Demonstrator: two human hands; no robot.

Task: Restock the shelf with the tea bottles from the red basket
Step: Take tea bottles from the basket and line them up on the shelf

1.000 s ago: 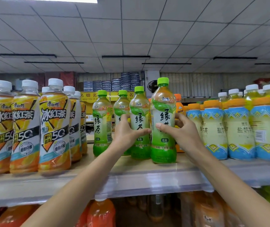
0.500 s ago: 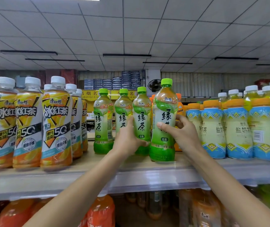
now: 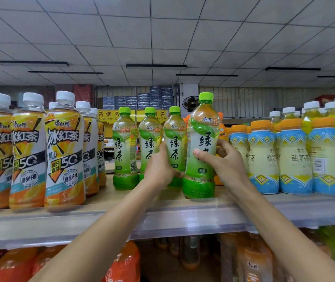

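Both hands are raised to the shelf (image 3: 162,220), and each is closed round a green tea bottle. The right hand (image 3: 226,162) is clamped on the front green tea bottle (image 3: 202,123) at mid-label, with the thumb laid across the front of the label and the fingers (image 3: 222,147) curled round behind its right side. This bottle is held upright with its base at the shelf's front edge; whether its full weight is set on the board cannot be told. The left hand (image 3: 160,169) is wrapped round the lower half of the third green tea bottle (image 3: 174,139), the thumb pointed up along that bottle's left side and the fingertips shown at its right side, just beside the front bottle.

A row running back and to the left is formed by these bottles with the second green tea bottle (image 3: 150,135) and the leftmost green tea bottle (image 3: 124,149), all upright and green-capped. Iced black tea bottles (image 3: 64,149) with white caps are ranged at the left of the shelf, apart from the green row. Blue-and-cream bottles (image 3: 292,155) with orange caps are packed at the right, near the right hand. An orange bottle (image 3: 221,129) is partly hidden behind the front bottle. Orange drinks (image 3: 126,263) are seen on the level below. A yellow sign (image 3: 109,117) and a fan (image 3: 191,102) are seen beyond the shelf.
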